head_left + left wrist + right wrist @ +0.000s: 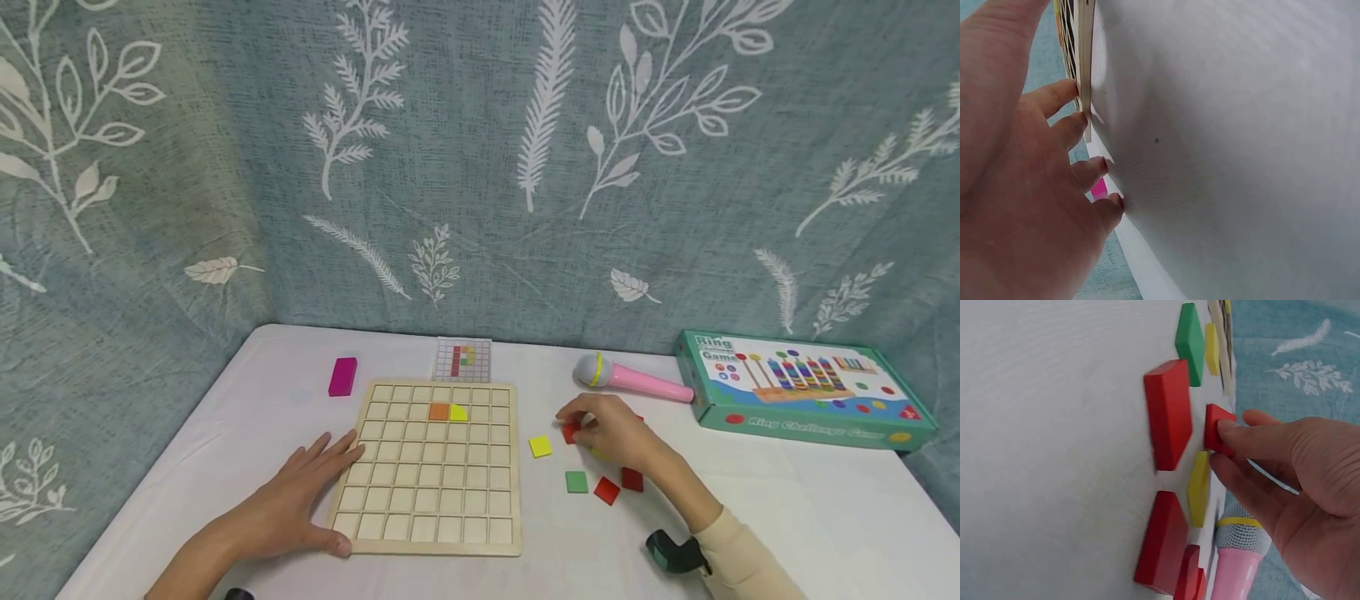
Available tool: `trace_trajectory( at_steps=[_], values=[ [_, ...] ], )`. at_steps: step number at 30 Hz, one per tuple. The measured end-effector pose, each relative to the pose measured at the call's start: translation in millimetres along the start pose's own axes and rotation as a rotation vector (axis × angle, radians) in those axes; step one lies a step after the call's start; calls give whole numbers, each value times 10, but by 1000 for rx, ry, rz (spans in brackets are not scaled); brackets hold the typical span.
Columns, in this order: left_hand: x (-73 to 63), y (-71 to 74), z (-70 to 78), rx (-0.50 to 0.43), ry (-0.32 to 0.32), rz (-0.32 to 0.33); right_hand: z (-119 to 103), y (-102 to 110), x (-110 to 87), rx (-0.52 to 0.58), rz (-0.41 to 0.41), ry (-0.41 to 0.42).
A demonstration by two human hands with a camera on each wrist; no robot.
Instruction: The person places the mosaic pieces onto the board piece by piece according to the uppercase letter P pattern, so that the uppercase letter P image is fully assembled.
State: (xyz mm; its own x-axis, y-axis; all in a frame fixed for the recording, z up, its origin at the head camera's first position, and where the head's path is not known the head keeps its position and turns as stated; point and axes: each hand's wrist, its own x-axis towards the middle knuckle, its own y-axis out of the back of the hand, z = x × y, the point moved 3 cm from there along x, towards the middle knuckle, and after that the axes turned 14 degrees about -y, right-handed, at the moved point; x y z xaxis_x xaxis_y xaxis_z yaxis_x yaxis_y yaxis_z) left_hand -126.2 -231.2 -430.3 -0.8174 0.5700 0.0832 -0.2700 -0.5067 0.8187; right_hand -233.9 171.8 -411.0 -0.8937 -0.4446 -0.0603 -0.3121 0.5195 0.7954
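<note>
Grid board (429,477), orange tile (438,412) and yellow piece (457,413) inside, left hand (288,502) outspread at edge, pinched red tile (1212,425) in right hand (617,429)

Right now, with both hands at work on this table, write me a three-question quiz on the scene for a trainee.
1. True or false: the left hand and the wooden grid board are apart.

2. Multiple choice: what colour is the tile that the right hand holds between thumb and fingers?
A) green
B) yellow
C) red

3. Short answer: which two coloured pieces lie side by side on the board, and what shape is each?

Key:
1. False: the left hand's fingers touch the board's edge.
2. C: it is a red tile.
3. An orange square and a yellow quarter-circle.
</note>
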Motion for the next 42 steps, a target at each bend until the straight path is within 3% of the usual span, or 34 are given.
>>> trace_trajectory(
  at_steps=[5,14,26,42],
  values=[
    [-5,4,5,-1,15,-14,-17,36,16,15,9,-24],
    [10,13,24,-8,23,-19,-212,25,159,61,6,23],
    [7,34,28,-18,22,-19,-638,-216,475,41,-39,119],
    [15,28,18,-12,35,-26,-1122,-576,825,98,-75,142]
  ],
)
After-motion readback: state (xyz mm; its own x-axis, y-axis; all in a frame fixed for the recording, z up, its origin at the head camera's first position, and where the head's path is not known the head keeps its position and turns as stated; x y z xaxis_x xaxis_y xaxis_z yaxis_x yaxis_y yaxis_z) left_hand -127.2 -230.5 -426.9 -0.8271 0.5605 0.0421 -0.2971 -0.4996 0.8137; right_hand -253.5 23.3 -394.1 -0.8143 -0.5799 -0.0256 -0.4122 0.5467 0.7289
